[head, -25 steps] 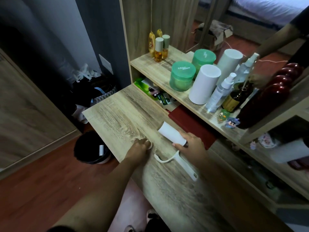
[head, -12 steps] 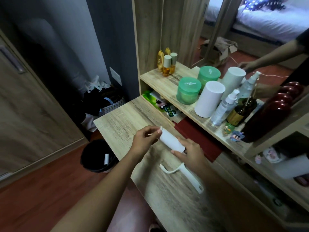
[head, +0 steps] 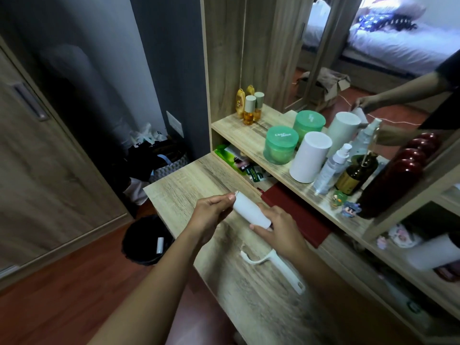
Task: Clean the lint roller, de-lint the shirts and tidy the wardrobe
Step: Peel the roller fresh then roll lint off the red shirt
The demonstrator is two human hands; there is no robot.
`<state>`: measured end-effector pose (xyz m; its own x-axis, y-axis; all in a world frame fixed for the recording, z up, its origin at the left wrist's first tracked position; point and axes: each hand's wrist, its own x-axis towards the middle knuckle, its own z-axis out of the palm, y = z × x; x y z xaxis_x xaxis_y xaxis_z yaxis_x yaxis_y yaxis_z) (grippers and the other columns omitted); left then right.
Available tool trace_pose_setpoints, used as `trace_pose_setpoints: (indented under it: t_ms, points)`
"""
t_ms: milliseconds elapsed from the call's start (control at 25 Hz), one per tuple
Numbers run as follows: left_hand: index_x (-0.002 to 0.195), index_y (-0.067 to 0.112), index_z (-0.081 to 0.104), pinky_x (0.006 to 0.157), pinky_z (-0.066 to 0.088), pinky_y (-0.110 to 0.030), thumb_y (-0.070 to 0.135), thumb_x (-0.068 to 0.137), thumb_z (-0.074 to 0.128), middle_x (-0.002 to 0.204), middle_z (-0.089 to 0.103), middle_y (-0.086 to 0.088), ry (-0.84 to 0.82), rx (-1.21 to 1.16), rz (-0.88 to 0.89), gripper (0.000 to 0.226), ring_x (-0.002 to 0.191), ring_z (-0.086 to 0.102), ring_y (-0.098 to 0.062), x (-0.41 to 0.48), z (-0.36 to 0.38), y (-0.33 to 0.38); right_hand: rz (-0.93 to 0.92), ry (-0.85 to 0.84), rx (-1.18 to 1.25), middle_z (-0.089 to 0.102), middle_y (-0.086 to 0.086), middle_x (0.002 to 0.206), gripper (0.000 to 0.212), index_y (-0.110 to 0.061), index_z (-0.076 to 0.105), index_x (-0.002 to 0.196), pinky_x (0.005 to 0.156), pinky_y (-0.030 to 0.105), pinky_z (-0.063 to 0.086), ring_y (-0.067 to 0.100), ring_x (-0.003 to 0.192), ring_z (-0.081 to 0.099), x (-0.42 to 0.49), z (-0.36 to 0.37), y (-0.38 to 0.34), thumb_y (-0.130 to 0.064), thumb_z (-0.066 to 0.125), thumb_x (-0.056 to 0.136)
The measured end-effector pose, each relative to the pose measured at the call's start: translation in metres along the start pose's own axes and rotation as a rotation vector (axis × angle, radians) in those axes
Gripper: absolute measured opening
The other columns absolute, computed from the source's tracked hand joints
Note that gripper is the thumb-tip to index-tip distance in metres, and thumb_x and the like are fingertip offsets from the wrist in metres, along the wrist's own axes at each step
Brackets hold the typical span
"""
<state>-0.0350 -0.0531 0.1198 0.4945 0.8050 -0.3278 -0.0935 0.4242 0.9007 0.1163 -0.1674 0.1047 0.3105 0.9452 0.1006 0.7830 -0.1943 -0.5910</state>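
The left hand (head: 209, 212) pinches the far end of the white roll (head: 250, 211) with curled fingertips, and the right hand (head: 281, 230) grips its near end between thumb and fingers. The roll sits between the two hands, tilted, lifted off the desk (head: 189, 185). Just below the right hand the roller handle (head: 276, 265) lies flat on the desk, apart from the roll, its hooked end toward the left hand.

Left of the left hand the desk's edge runs close by. Past it, lower down, a black bin (head: 139, 240) stands on the floor with a small white tube inside. Bare desk shows ahead of the left hand and toward the person from the handle.

Just right of the right hand a red book (head: 298, 215) lies along the desk's back edge. Beyond it the shelf (head: 231, 125) is crowded with a green jar (head: 280, 148), a white canister (head: 310, 160) and bottles near its front edge.
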Motion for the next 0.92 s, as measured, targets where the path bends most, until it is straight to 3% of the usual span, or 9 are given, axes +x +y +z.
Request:
trace_pose_setpoints:
  t_ms: [200, 320, 400, 520, 640, 720, 840, 920]
  points:
    - [0.102, -0.003, 0.068, 0.074, 0.054, -0.014, 0.006, 0.087, 0.06, 0.105, 0.07, -0.013, 0.019, -0.047, -0.004, 0.019, 0.101, 0.064, -0.021, -0.006, -0.004, 0.011, -0.016, 0.003, 0.026, 0.046, 0.0, 0.094, 0.059, -0.024, 0.046, 0.137, 0.066, 0.022, 0.034, 0.014, 0.085, 0.049, 0.0, -0.001, -0.013, -0.036, 0.066, 0.082]
    - [0.103, 0.011, 0.07, 0.073, 0.054, -0.021, 0.014, 0.088, 0.061, 0.102, 0.07, -0.008, 0.036, -0.066, -0.011, 0.018, 0.098, 0.064, -0.022, -0.017, 0.0, 0.015, -0.009, 0.053, 0.014, 0.053, 0.007, 0.097, 0.058, -0.023, 0.049, 0.134, 0.068, 0.025, 0.035, 0.022, 0.09, 0.054, 0.0, 0.001, -0.021, -0.037, 0.067, 0.081]
    - [0.123, 0.028, 0.057, 0.074, 0.054, -0.03, 0.024, 0.086, 0.065, 0.106, 0.068, -0.008, 0.003, 0.037, -0.014, 0.037, 0.098, 0.066, -0.024, -0.025, 0.005, 0.011, -0.005, 0.09, 0.037, 0.056, 0.008, 0.098, 0.058, -0.024, 0.05, 0.132, 0.07, 0.026, 0.042, 0.022, 0.091, 0.057, 0.002, 0.003, -0.028, -0.039, 0.068, 0.079]
    - [0.128, 0.044, 0.037, 0.071, 0.057, -0.038, 0.025, 0.086, 0.066, 0.106, 0.064, -0.014, -0.007, 0.016, 0.038, 0.054, 0.09, 0.068, -0.027, -0.031, 0.013, 0.004, 0.003, 0.047, 0.2, 0.061, 0.004, 0.107, 0.067, -0.026, 0.044, 0.136, 0.079, 0.031, 0.054, 0.017, 0.095, 0.061, 0.002, 0.008, -0.04, -0.043, 0.069, 0.076]
    - [0.125, 0.041, 0.034, 0.063, 0.055, -0.035, 0.025, 0.088, 0.063, 0.105, 0.06, -0.012, 0.009, -0.051, 0.049, 0.049, 0.083, 0.067, -0.025, -0.031, 0.01, 0.01, 0.014, 0.048, 0.428, 0.061, -0.004, 0.109, 0.069, -0.021, 0.04, 0.138, 0.081, 0.024, 0.056, 0.011, 0.09, 0.066, -0.006, 0.013, -0.044, -0.028, 0.073, 0.077]
    - [0.123, 0.038, 0.035, 0.066, 0.055, -0.037, 0.025, 0.089, 0.061, 0.103, 0.059, -0.009, 0.021, -0.057, 0.001, 0.045, 0.081, 0.065, -0.024, -0.03, 0.005, 0.011, 0.01, 0.076, 0.517, 0.063, -0.002, 0.108, 0.059, -0.017, 0.048, 0.132, 0.08, 0.022, 0.056, 0.009, 0.085, 0.067, -0.008, 0.016, -0.045, -0.018, 0.073, 0.079]
    - [0.126, 0.034, 0.034, 0.076, 0.052, -0.042, 0.026, 0.09, 0.06, 0.103, 0.057, -0.01, 0.033, -0.1, -0.067, 0.045, 0.083, 0.065, -0.026, -0.028, 0.001, 0.004, 0.006, 0.111, 0.499, 0.062, 0.003, 0.105, 0.038, -0.014, 0.063, 0.115, 0.075, 0.02, 0.055, 0.006, 0.077, 0.063, -0.006, 0.017, -0.047, -0.014, 0.073, 0.078]
    - [0.128, 0.031, 0.034, 0.078, 0.054, -0.043, 0.026, 0.089, 0.06, 0.106, 0.057, -0.013, 0.053, -0.158, -0.113, 0.046, 0.085, 0.066, -0.026, -0.027, -0.001, -0.001, 0.014, 0.129, 0.482, 0.053, -0.004, 0.103, 0.039, -0.015, 0.064, 0.111, 0.071, 0.012, 0.05, 0.002, 0.074, 0.061, -0.007, 0.016, -0.047, -0.018, 0.076, 0.075]
